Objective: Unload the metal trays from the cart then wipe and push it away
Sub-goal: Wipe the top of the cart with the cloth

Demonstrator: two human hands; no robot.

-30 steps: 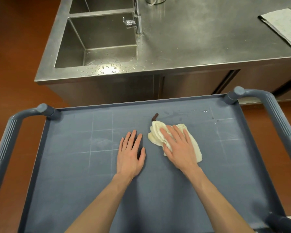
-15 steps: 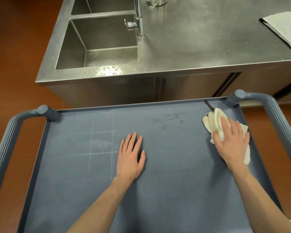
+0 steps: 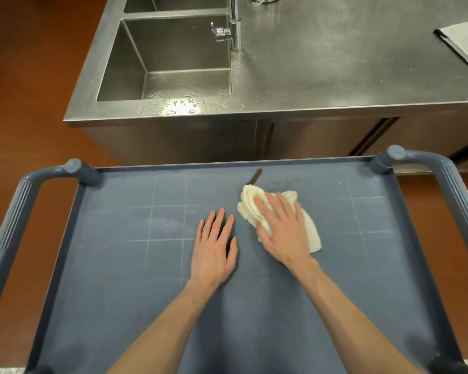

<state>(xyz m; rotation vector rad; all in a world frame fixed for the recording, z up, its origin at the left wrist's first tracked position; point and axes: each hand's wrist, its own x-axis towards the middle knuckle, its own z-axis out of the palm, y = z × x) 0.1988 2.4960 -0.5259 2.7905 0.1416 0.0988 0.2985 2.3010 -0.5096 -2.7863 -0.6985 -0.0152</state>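
The grey-blue cart fills the lower view, its flat top marked with pale grid lines. A cream cloth lies bunched on the top near the far middle. My right hand presses flat on the cloth with fingers spread. My left hand rests flat on the cart top just left of it, holding nothing. A short dark brown tab sticks out beyond the cloth's far end. No metal trays are in view on the cart.
A stainless steel counter with a double sink and tap stands right beyond the cart's far edge. A folded paper or cloth lies at the counter's right. Cart handles curve at both sides. Red-brown floor surrounds.
My right hand has swept the cloth from the far right corner back left to the middle of the cart top. The left hand has stayed put.
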